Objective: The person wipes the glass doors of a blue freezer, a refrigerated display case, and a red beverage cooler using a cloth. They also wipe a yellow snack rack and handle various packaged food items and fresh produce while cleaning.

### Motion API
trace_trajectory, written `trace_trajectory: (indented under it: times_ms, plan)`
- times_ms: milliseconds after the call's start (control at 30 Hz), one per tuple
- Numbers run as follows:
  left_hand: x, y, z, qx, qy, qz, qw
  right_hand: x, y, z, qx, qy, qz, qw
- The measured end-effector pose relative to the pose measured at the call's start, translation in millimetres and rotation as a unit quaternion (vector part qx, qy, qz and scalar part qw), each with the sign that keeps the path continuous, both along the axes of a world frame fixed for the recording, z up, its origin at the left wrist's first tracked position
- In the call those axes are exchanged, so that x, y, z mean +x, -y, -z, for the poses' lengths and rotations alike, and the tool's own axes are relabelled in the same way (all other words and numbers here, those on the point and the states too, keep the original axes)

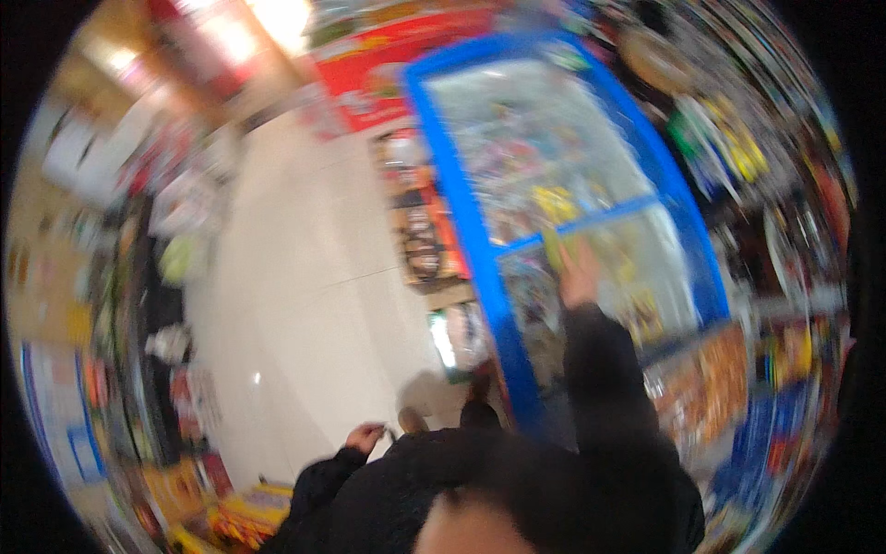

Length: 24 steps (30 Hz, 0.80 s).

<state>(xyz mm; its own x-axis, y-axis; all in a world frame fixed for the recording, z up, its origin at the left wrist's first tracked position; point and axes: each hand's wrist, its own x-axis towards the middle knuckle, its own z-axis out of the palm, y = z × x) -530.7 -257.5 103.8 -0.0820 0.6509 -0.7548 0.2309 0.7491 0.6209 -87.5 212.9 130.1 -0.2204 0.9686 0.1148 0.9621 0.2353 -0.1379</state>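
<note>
A blue-framed chest freezer [453,166] with sliding glass lids stands in front of me, towards the right; blurred packages show through the glass. My right hand [579,273], in a dark sleeve, reaches over the freezer near the blue bar between its two lids. A yellow-green cloth-like thing [553,249] lies at its fingertips, and blur hides whether the fingers grip it. Low in the view, over the tiled floor, my left hand [365,438] has its fingers drawn together around or beside a small dark thing [389,435] too blurred to name.
Boxes of packaged goods [419,235] stand on the floor along the freezer's left side. Crowded shelves [768,277] rise on the right. Across the pale tiled floor [304,277], more goods line the left, with yellow-and-red packages [252,512] at lower left.
</note>
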Motion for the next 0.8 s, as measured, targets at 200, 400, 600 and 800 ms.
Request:
trace_trajectory:
  times_ms: [200,400,600,800]
  plan:
    - [8.5,-68.2,-38.0,0.199,-0.056,-0.134,0.969,-2.9,49.6,-6.7,0.03,-0.081,-0.171,0.982]
    - [-50.3,22.6,13.8,0.069,-0.178,-0.155,0.969,-38.9,63.6,68.2,0.074,0.001,0.059,0.996]
    - [-154.8,213.6,89.2,-0.106,-0.202,-0.319,0.92,-313.9,111.0,86.8,-0.027,-0.088,-0.194,0.977]
    - [-255.9,344.9,108.1,-0.169,-0.261,-0.532,0.788,-531.3,170.9,71.0,-0.177,-0.117,-0.362,0.908]
